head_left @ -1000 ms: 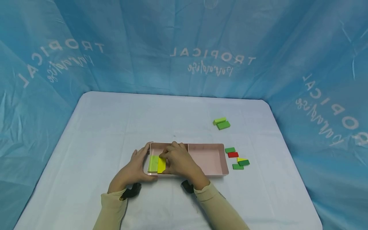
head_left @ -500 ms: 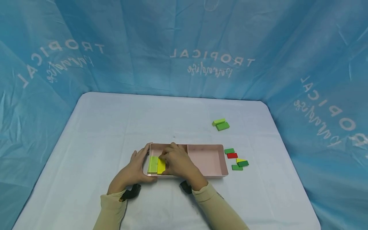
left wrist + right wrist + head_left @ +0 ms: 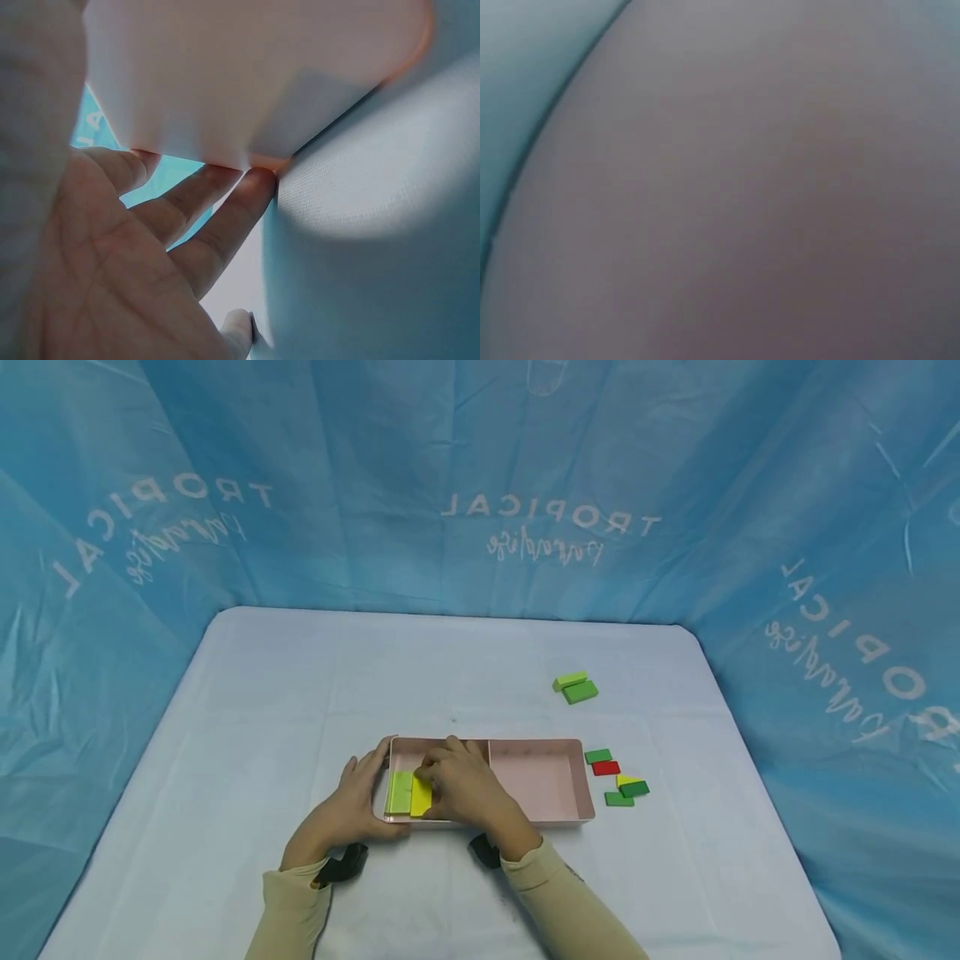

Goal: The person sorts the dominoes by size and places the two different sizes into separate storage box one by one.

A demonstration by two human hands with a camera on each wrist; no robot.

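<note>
A long pink box, split by a divider, sits on the table. My left hand grips its left end, with the thumb along the front wall and the fingers reaching to the back corner. In the left wrist view those fingers touch the box's outer wall. Inside the left compartment lies a light green block, and beside it a yellow block. My right hand reaches into that compartment and pinches the yellow block, covering part of it. The right wrist view is a blur of pinkish surface.
Two green blocks lie together behind the box, to the right. Just past its right end are a red block, a green block, and several more yellow and green ones. A white cloth covers the table; a blue curtain surrounds it.
Both hands keep their places on the box and the yellow block. The whole scene shifts very slightly downward in the head view, with no block visibly moved.
</note>
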